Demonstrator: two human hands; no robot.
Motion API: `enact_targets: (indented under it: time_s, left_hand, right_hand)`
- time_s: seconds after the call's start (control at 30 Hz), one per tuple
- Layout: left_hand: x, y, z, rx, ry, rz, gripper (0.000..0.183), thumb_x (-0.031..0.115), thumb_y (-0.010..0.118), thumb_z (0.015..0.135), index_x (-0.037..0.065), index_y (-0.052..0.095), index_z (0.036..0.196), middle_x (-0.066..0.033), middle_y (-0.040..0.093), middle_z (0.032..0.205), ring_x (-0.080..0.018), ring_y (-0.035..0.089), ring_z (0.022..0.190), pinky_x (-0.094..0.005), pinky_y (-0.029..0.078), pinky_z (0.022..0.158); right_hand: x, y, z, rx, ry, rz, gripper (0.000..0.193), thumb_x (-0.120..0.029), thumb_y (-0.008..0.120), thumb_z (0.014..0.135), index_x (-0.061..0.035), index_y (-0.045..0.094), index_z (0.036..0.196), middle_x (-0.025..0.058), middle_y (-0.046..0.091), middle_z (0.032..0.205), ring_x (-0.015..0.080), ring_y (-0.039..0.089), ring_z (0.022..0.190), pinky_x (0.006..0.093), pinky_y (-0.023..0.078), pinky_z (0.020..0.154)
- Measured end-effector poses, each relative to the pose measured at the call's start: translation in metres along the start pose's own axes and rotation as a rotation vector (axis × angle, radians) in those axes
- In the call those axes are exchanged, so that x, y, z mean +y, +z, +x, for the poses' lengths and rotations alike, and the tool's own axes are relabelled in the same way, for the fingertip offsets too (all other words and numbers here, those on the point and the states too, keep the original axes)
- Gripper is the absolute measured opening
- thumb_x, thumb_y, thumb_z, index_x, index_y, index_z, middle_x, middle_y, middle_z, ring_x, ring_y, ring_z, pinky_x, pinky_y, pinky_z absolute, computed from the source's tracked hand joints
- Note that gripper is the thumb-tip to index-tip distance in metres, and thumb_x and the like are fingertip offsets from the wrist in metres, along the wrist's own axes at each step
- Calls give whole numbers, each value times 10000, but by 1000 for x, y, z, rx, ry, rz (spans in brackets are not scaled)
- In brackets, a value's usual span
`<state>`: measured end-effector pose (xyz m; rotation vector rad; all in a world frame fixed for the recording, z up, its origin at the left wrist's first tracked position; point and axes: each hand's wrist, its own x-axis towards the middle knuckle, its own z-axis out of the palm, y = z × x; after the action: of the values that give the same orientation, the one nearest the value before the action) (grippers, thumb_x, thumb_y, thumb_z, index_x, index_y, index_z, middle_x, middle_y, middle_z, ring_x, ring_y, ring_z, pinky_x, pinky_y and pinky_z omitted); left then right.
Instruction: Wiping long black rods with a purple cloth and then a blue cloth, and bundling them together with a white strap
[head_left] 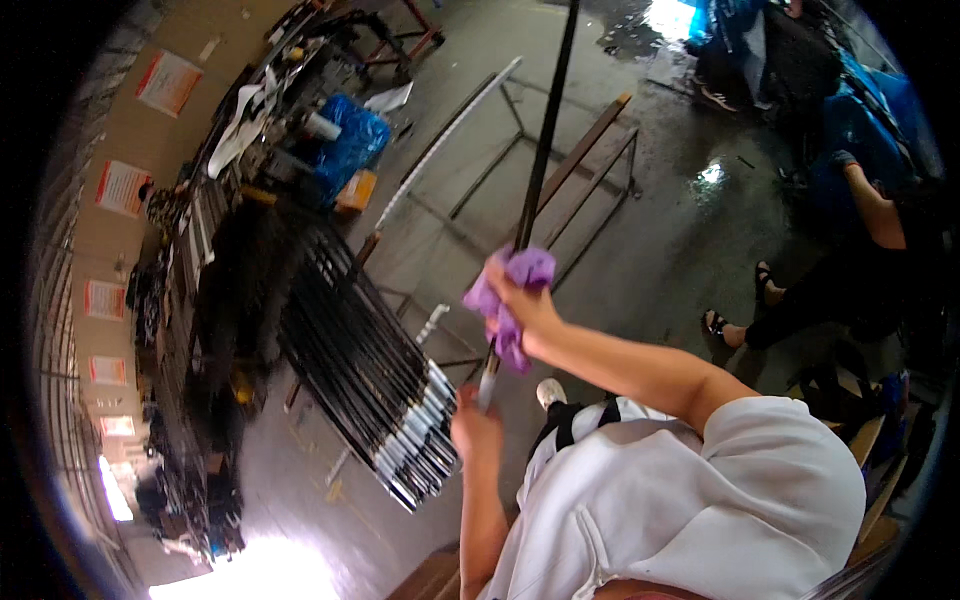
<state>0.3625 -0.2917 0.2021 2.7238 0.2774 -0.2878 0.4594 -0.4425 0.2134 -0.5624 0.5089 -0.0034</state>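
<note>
The long rod [546, 130] looks smooth and metallic, the purple cloth [530, 268] matt and crumpled, the blue sheeting [355, 145] shiny plastic, the stacked rods [345, 345] glossy.

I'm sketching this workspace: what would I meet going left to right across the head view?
Red-and-white wall notices → bundle of dark rods → purple cloth in the right hand → co-worker's sandaled feet → co-worker's hand.
</note>
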Motion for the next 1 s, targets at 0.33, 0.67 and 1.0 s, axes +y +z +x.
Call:
enact_targets:
  time_s: [0.33, 0.67, 1.0]
  left_hand:
    - [-309, 4, -128, 302, -196, 168, 205, 68, 578, 624, 120, 496, 805, -72, 569, 657, -308, 561, 602, -410, 420, 561]
    - [-351, 46, -176, 200, -559, 141, 222, 289, 581, 755, 83, 527, 818, -166, 588, 709, -388, 561, 704, -457, 428, 587]
    - [-286, 133, 84, 134, -670, -323, 413, 401, 560, 789, 9, 522, 912, -218, 594, 896, -392, 562, 868, -468, 448, 718]
  right_hand:
    - [-247, -17, 107, -309, -243, -239, 202, -269, 622, 780, -92, 544, 722, 24, 550, 602, 113, 520, 497, 241, 422, 428]
    - [-243, -61, 167, -180, -336, -371, 196, -297, 617, 775, -117, 541, 790, 19, 520, 681, 148, 500, 606, 281, 419, 539]
    - [-27, -162, 55, 213, -13, -491, 180, -232, 637, 765, -96, 541, 834, 23, 551, 787, 160, 516, 700, 303, 411, 566]
